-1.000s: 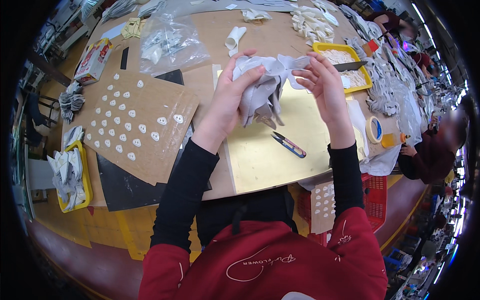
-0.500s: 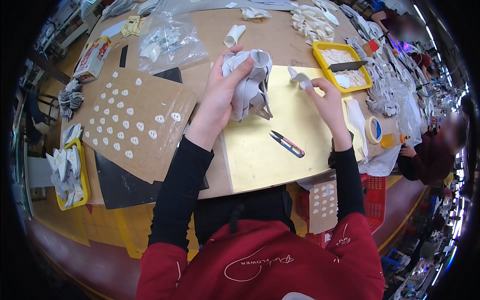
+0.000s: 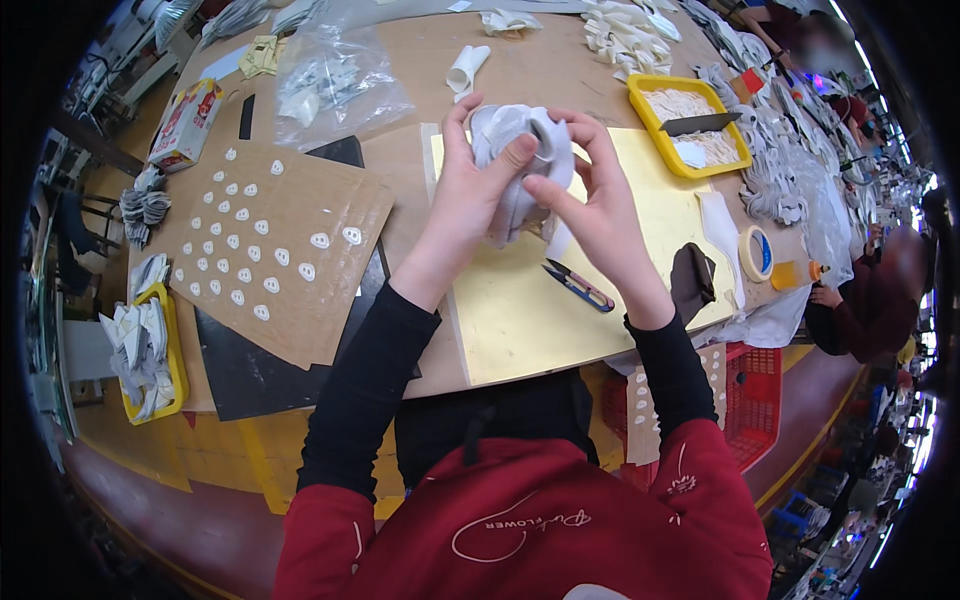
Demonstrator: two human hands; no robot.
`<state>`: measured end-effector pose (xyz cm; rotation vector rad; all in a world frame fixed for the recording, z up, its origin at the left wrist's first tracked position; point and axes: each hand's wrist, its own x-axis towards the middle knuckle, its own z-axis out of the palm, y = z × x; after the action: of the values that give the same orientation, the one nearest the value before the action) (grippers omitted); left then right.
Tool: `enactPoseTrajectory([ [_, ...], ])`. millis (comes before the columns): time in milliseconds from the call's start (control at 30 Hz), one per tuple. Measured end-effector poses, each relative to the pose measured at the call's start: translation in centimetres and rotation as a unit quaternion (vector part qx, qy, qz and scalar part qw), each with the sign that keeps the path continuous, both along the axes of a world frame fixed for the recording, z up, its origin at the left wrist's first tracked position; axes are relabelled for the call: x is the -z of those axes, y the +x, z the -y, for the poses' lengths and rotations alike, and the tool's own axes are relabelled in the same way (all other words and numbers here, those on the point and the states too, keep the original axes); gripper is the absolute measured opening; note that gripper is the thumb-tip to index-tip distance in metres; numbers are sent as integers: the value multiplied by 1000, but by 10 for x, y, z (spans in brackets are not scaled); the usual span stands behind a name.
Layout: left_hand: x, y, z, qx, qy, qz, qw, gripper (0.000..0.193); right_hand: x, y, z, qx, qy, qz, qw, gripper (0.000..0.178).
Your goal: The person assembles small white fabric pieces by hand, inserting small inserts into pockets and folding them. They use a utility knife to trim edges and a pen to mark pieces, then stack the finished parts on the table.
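fingers [image 3: 518,152] of left hand [image 3: 468,195] and right hand [image 3: 607,215] clamped on grey pieces [image 3: 514,207]
yellow sheet [image 3: 540,330], brown table [image 3: 545,70], reddish floor [image 3: 215,525]; pieces pale, curled, layered.

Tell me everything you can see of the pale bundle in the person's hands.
The bundle is made of thin, whitish-grey pieces that look like soft fabric or leather, bunched with curled, overlapping edges; how many cannot be told. It is held up in front of the yellow sheet. The left hand clasps its left side, thumb across the front; the right hand touches its right side. Fingers and thumbs hide part of it.
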<state>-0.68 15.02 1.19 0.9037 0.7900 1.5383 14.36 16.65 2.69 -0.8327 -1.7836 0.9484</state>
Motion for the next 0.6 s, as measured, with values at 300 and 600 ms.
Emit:
enactPoseTrajectory([
  [300,-13,-10,11,167,-26,-16,985,60,-4,2,4,-39,-12,-52,998,120],
  [600,-32,-30,16,342,-3,-8,940,60,-20,13,23,-92,-135,-182,970,85],
])
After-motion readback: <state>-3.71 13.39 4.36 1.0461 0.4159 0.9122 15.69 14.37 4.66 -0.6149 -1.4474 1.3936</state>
